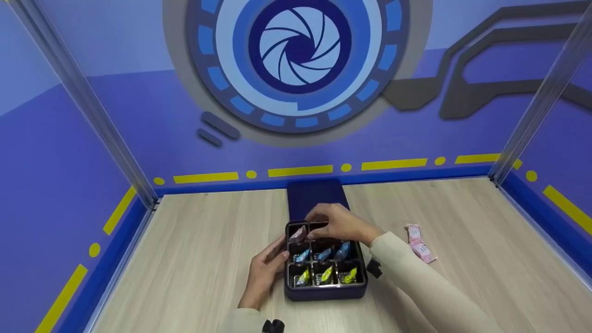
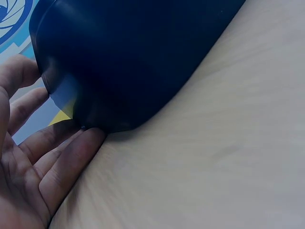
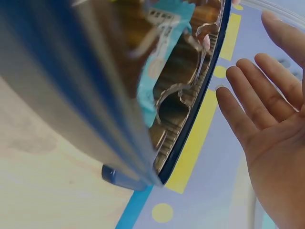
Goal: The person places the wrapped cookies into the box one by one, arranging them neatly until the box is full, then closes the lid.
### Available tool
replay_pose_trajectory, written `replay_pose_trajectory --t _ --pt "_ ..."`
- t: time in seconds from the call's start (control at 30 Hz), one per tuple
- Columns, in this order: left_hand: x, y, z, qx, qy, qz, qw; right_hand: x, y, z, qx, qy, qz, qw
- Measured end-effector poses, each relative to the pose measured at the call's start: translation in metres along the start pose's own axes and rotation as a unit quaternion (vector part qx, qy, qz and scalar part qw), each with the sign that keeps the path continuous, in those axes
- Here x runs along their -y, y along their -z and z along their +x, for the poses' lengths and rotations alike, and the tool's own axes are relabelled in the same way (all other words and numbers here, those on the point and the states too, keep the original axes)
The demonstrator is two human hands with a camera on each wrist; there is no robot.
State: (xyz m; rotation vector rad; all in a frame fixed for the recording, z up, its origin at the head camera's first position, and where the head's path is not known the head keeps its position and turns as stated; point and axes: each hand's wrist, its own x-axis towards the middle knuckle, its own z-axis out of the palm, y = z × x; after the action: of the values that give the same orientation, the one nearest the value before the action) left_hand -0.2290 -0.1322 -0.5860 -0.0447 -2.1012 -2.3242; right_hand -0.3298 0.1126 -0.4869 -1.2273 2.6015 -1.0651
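Note:
A dark blue box [image 1: 326, 293] with a divided tray stands on the table. Its front row holds yellow-green wrapped candies [image 1: 326, 275], its middle row blue wrapped candies [image 1: 324, 254]. One pink wrapped candy [image 1: 298, 234] leans in the back left compartment. My right hand [image 1: 340, 223] reaches over the back row, thumb beside that candy; in the right wrist view its fingers [image 3: 257, 102] are spread and straight with nothing between them. My left hand [image 1: 264, 273] rests its fingertips against the box's left wall, as the left wrist view shows at the corner [image 2: 109, 114].
Behind the box lies its dark blue lid [image 1: 319, 196], close to the back wall. Two pink packets [image 1: 422, 250] lie on the wooden table [image 1: 208, 240] right of the box, beyond the right sleeve [image 1: 416, 277]. Printed panels enclose the table at the back and sides.

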Motion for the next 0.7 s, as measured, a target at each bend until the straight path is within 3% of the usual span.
replay_pose_trajectory --t 0.5,0.7 --pt "0.003 0.000 0.000 0.001 -0.004 -0.015 0.9999 -0.010 0.009 -0.034 -0.058 -0.023 0.067 0.996" --pt "0.003 0.001 -0.001 -0.002 0.006 -0.018 0.9998 -0.013 0.013 -0.051 -0.116 -0.026 0.039 0.992"
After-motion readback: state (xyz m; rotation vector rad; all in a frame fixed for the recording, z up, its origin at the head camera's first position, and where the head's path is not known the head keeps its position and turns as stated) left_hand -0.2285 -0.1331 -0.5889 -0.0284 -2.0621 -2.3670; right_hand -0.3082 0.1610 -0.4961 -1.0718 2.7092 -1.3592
